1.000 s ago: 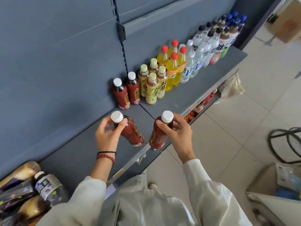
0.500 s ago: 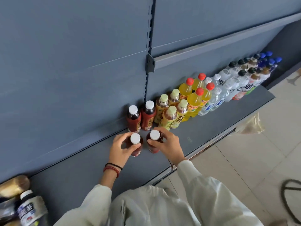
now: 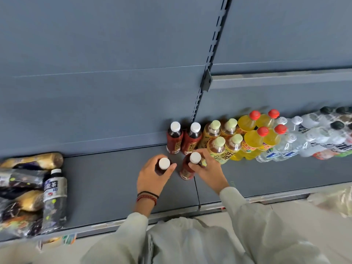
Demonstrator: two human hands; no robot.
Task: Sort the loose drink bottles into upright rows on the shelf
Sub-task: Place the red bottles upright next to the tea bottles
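At the far left of the shelf [image 3: 106,187] you have a loose heap of bottles [image 3: 24,204] lying on their sides, golden and dark-wrapped ones jumbled together. A white-capped tea bottle [image 3: 55,189] lies on the heap's right edge, its cap pointing toward the back panel. Moving right across a stretch of grey shelf, your left hand [image 3: 152,180] comes in from below, with black and red bracelets [image 3: 147,197] on the wrist. Its fingers and thumb are curled round the neck of a red bottle [image 3: 164,163] that stands upright. Your hand hides most of the body, so only the white cap and a bit of dark shoulder show. Just beside it, your right hand [image 3: 207,172] grasps a second red bottle [image 3: 187,169] at the neck, fingertips round the white cap. That bottle leans slightly, and its base meets the shelf next to the seam between two shelf panels. Both held bottles stand directly in front of a back pair of red bottles [image 3: 174,139] set upright against the back panel. To the right of those run the sorted rows, two deep: green-capped tea bottles [image 3: 222,141], then yellow bottles [image 3: 255,134] with red caps, then clear bottles [image 3: 293,143]. Dark-capped bottles [image 3: 337,119] sit at the frame's right edge, too blurred to read.
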